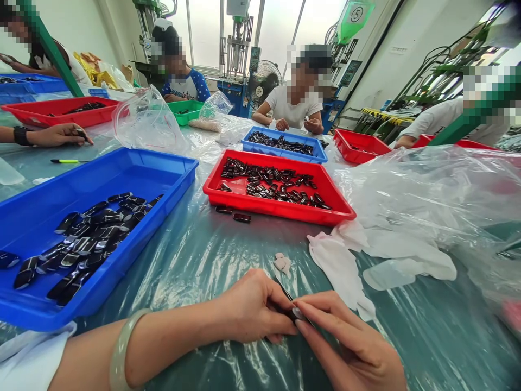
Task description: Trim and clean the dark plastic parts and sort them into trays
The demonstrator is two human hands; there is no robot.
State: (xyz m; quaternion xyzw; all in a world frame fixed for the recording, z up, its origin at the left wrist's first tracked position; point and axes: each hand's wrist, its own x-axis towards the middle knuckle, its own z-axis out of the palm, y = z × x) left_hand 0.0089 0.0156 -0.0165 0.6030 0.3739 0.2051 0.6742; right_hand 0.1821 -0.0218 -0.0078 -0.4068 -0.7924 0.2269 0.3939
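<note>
Near the front of the table my left hand is closed around a small black piece, most of it hidden by the fingers. A pale bracelet circles the left wrist. From the right, my right hand is closed too, thumb and fingers pinching the end of the same piece. A small whitish, shiny spot shows between the fingertips; I cannot tell whether it is separate. Just beyond the hands lie some small pale scraps.
A blue tray of black pieces stands at left, a red tray ahead with two pieces beside it. White gloves, a translucent bottle and plastic sheeting lie at right. Co-workers sit around the table; one hand rests at left.
</note>
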